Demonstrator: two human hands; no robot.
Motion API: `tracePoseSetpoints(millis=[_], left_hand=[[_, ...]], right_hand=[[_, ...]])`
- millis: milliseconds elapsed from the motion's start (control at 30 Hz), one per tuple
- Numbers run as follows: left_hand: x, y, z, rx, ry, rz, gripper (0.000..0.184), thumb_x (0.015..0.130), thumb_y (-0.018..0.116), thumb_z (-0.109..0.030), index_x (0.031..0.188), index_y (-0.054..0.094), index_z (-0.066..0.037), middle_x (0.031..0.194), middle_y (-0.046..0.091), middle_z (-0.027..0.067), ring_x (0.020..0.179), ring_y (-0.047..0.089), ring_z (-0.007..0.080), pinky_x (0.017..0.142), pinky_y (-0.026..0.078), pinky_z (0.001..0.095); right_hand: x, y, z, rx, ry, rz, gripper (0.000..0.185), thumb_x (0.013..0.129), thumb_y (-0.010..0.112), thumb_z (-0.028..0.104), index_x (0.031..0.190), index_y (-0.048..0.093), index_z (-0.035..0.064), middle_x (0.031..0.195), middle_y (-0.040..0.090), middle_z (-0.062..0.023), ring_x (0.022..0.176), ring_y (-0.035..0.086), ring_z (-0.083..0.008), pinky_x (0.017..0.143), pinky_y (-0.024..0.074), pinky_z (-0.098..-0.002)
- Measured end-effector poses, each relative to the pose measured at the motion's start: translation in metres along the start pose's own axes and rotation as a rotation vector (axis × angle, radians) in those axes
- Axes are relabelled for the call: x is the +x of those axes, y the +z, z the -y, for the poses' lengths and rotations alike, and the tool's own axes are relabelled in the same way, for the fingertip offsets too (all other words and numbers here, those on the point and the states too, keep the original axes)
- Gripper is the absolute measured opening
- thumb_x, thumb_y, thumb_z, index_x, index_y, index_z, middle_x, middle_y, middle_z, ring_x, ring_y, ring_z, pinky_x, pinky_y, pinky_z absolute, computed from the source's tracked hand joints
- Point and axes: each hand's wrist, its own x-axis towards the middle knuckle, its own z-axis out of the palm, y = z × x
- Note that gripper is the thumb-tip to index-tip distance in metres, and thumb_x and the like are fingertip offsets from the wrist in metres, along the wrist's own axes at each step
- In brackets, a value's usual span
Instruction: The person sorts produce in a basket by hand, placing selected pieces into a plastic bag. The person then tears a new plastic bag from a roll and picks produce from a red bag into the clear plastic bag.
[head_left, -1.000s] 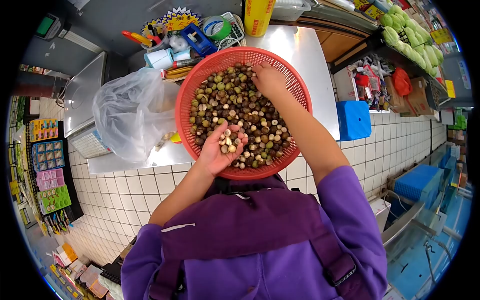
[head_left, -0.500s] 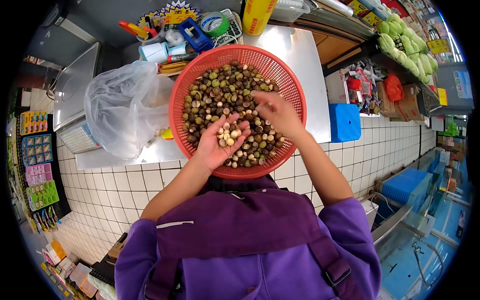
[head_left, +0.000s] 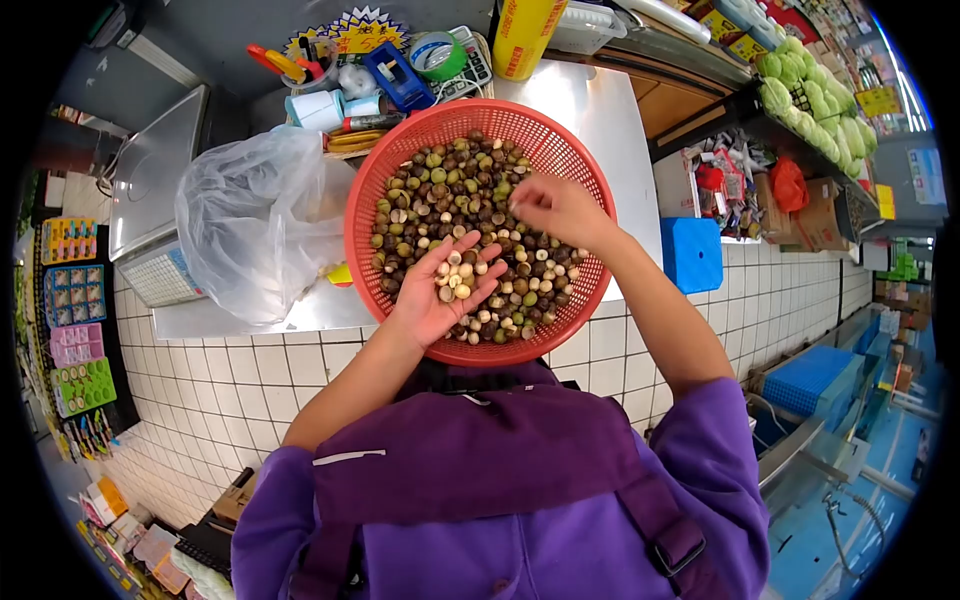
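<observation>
A red plastic basket [head_left: 361, 215] holds many small round seeds, which look like lotus seeds; some are green or brown in their shells, and others are pale. My left hand [head_left: 432, 300] is cupped palm up over the near side of the basket, with several pale peeled seeds [head_left: 457, 275] resting in it. Above the right side of the basket is my right hand [head_left: 565, 212], thumb and fingers drawn together in a pinch. Whether a seed sits between those fingertips I cannot make out.
The basket stands on a metal table [head_left: 635, 180]. Left of it lies a clear plastic bag [head_left: 255, 220]. Behind are a blue tape dispenser [head_left: 398, 75], green tape [head_left: 437, 56] and a yellow roll [head_left: 525, 40]. A blue stool [head_left: 692, 255] stands at the right.
My right hand has shifted slightly outward and its fingers are drawn closer together. My left hand still cups the pale seeds. The view has shifted slightly.
</observation>
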Motion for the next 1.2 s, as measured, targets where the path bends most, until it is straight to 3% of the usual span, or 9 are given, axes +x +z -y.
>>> tracePoseSetpoints(millis=[100, 167, 433, 700, 767, 900, 1000, 1100, 1200], left_hand=[[0.009, -0.006, -0.001, 0.006, 0.003, -0.018, 0.035, 0.091, 0.042, -0.030, 0.113, 0.048, -0.004, 0.115, 0.050, 0.0190, 0.108, 0.050, 0.0332, 0.078, 0.052, 0.0397], [0.011, -0.013, -0.004, 0.001, -0.016, 0.018, 0.035, 0.091, 0.042, -0.031, 0.111, 0.050, -0.003, 0.112, 0.051, 0.0189, 0.106, 0.050, 0.0337, 0.078, 0.052, 0.0401], [-0.005, 0.001, -0.006, 0.040, 0.062, -0.015, 0.038, 0.091, 0.041, -0.034, 0.113, 0.048, -0.004, 0.113, 0.052, 0.0172, 0.105, 0.052, 0.0330, 0.082, 0.049, 0.0410], [0.003, -0.019, -0.017, -0.028, 0.072, 0.126, 0.034, 0.091, 0.043, -0.031, 0.110, 0.051, -0.005, 0.109, 0.052, 0.0189, 0.100, 0.054, 0.0301, 0.073, 0.055, 0.0361], [-0.012, 0.000, -0.018, -0.093, -0.019, 0.065, 0.029, 0.089, 0.048, -0.030, 0.106, 0.053, -0.007, 0.098, 0.055, 0.0160, 0.084, 0.057, 0.0237, 0.061, 0.055, 0.0283], [-0.075, 0.062, -0.023, 0.182, 0.063, 0.068, 0.024, 0.090, 0.047, -0.025, 0.107, 0.049, -0.009, 0.094, 0.056, 0.0131, 0.071, 0.057, 0.0174, 0.045, 0.044, 0.0174], [-0.131, 0.095, -0.058, 0.549, 0.367, 0.342, 0.029, 0.087, 0.051, -0.029, 0.108, 0.048, -0.009, 0.095, 0.055, 0.0144, 0.070, 0.056, 0.0147, 0.041, 0.039, 0.0154], [-0.156, 0.120, -0.106, 1.113, 0.782, 0.001, 0.022, 0.083, 0.055, -0.021, 0.095, 0.056, -0.002, 0.084, 0.061, 0.0079, 0.068, 0.057, 0.0081, 0.044, 0.040, 0.0150], [-0.136, 0.101, -0.156, 1.591, 0.613, -0.500, 0.020, 0.077, 0.058, -0.014, 0.096, 0.058, -0.007, 0.083, 0.059, 0.0028, 0.069, 0.055, 0.0068, 0.053, 0.043, 0.0174]], right_hand=[[0.008, 0.005, 0.007, 0.220, -0.073, 0.160, 0.013, 0.075, 0.058, 0.015, 0.081, 0.059, 0.0035, 0.078, 0.061, -0.0140, 0.079, 0.061, -0.0282, 0.067, 0.0486, -0.0367], [0.048, 0.022, -0.020, -0.241, -0.204, -0.249, 0.017, 0.076, 0.055, 0.012, 0.092, 0.058, 0.0066, 0.082, 0.062, -0.0129, 0.079, 0.061, -0.0277, 0.065, 0.0487, -0.0368], [0.091, 0.036, -0.035, -0.725, -0.095, -0.029, 0.021, 0.077, 0.049, 0.012, 0.098, 0.052, 0.0117, 0.074, 0.061, -0.0089, 0.072, 0.060, -0.0283, 0.060, 0.0467, -0.0399], [0.022, 0.013, -0.020, -0.123, 0.019, 0.072, 0.034, 0.073, 0.061, 0.033, 0.098, 0.059, 0.0094, 0.070, 0.060, -0.0129, 0.068, 0.060, -0.0284, 0.061, 0.0465, -0.0377], [0.018, 0.010, -0.012, 0.058, 0.047, -0.035, 0.039, 0.077, 0.062, 0.029, 0.108, 0.056, 0.0066, 0.065, 0.057, -0.0065, 0.059, 0.055, -0.0145, 0.056, 0.0436, -0.0276], [0.026, 0.026, -0.003, 0.413, 0.144, 0.061, 0.032, 0.079, 0.061, 0.021, 0.106, 0.057, 0.0056, 0.069, 0.057, -0.0014, 0.063, 0.054, -0.0094, 0.059, 0.0433, -0.0226], [0.030, 0.030, 0.051, 0.398, -0.218, 0.000, 0.029, 0.079, 0.060, 0.019, 0.105, 0.058, 0.0066, 0.082, 0.058, -0.0039, 0.077, 0.057, -0.0110, 0.065, 0.0465, -0.0244], [0.052, 0.054, 0.129, 0.261, -0.789, -0.162, 0.049, 0.072, 0.061, 0.012, 0.119, 0.046, 0.0097, 0.114, 0.050, -0.0138, 0.097, 0.055, -0.0260, 0.079, 0.0464, -0.0332], [0.053, 0.086, 0.172, 0.149, -0.665, -0.069, 0.033, 0.073, 0.056, 0.010, 0.106, 0.049, 0.0094, 0.090, 0.056, -0.0121, 0.080, 0.057, -0.0258, 0.068, 0.0464, -0.0331]])
